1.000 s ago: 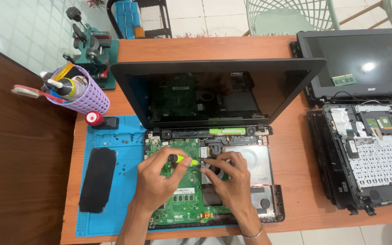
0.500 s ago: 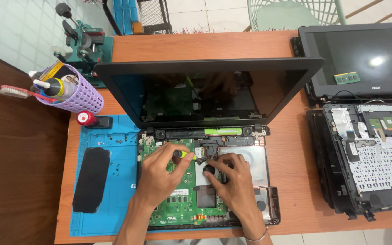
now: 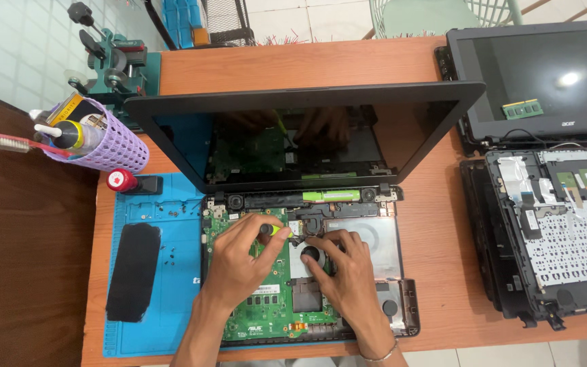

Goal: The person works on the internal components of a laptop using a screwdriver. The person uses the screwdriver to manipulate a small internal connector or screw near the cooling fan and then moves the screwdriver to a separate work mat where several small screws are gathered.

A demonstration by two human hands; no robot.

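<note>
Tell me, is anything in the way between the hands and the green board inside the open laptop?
Nothing visible. The left hand holds a yellow-handled screwdriver right over the green motherboard, and the right hand rests by the fan. The raised screen stands behind them, not between.

Bright, even daylight-type illumination over whole tabletop (image 3: 429, 197); colours clean, no dim corners. One small white glare spot on the dark screen at upper right (image 3: 568, 79). Glossy open laptop screen (image 3: 293, 136) mirroring the hands and green board as a dim reflection. Shadows soft and short: faint dark edge under the left hand (image 3: 239, 261) and right hand (image 3: 348, 275), thin shadow beneath the purple basket (image 3: 113, 146). Focus sharp in centre; slight softness and mild wide-angle bending of straight edges toward frame borders. No motion blur visible.
</note>
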